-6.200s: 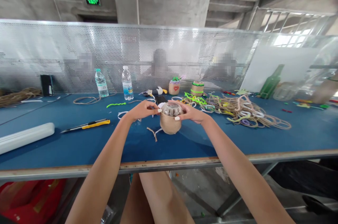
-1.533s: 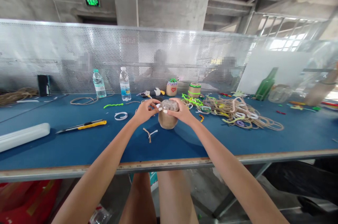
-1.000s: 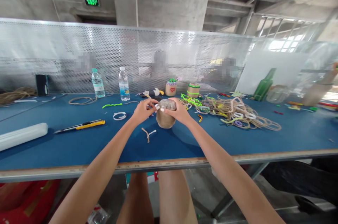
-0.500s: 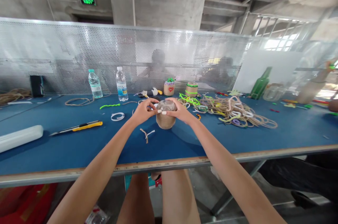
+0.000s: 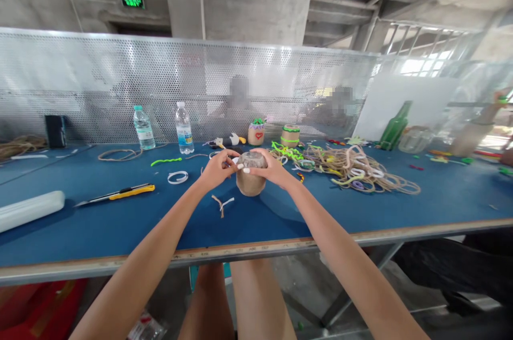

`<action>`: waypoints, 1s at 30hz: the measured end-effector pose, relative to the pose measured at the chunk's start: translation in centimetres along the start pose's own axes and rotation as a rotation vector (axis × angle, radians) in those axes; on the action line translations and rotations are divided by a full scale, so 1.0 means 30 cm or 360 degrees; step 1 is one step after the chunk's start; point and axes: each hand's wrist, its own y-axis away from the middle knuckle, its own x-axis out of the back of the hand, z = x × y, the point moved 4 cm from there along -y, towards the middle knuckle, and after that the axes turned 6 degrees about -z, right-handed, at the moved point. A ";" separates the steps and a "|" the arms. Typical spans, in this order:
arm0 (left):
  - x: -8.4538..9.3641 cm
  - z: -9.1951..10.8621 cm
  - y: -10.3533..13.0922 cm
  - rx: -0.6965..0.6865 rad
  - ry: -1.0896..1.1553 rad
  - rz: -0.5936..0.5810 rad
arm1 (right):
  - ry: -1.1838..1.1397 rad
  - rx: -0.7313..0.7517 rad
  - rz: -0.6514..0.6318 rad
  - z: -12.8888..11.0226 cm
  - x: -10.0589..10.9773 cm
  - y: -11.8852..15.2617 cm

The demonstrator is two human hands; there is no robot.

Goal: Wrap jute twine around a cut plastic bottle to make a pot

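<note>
A glass jar wrapped in tan twine (image 5: 250, 186) stands on the blue table in front of me, its greyish clear top showing above the wrapping. My left hand (image 5: 218, 170) is closed at the jar's left upper side, thumb and fingers bent against it. From the right, my right hand (image 5: 274, 169) curls round the upper part, its thumb across the near side. The thumbs almost meet at the front. Whether a strand of cord lies under the fingertips is too small to tell. Short tan and white cord pieces (image 5: 222, 204) lie just left of the jar.
A yellow utility knife (image 5: 132, 192) with its blade out lies at left, near a white oblong object (image 5: 32, 210). Two water bottles (image 5: 185, 129) stand behind. Right of the jar spreads a tangled cord heap (image 5: 348, 166). Farther right are a green bottle (image 5: 396, 129) and glass jars.
Both hands stay on the jar with almost no movement. My legs below the table have shifted slightly to the left.
</note>
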 end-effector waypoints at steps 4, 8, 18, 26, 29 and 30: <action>0.000 -0.001 0.001 -0.0007 -0.0010 -0.0006 | 0.0008 0.0000 -0.0012 -0.003 -0.003 0.002; -0.001 0.001 0.005 -0.0003 -0.0026 -0.0006 | 0.0021 -0.0010 -0.0020 -0.007 -0.002 0.003; -0.001 0.013 0.013 -0.0005 -0.0052 -0.0027 | 0.0028 0.0008 -0.0067 0.000 0.003 0.003; -0.002 0.007 0.014 0.0006 -0.0078 -0.0009 | 0.0041 0.0011 -0.0055 0.006 0.004 -0.005; -0.002 0.009 0.013 0.0015 -0.0085 -0.0018 | 0.0036 0.0001 -0.0060 0.003 0.005 -0.004; -0.002 0.010 0.013 0.0017 -0.0085 -0.0021 | 0.0032 -0.0004 -0.0059 0.002 0.006 -0.003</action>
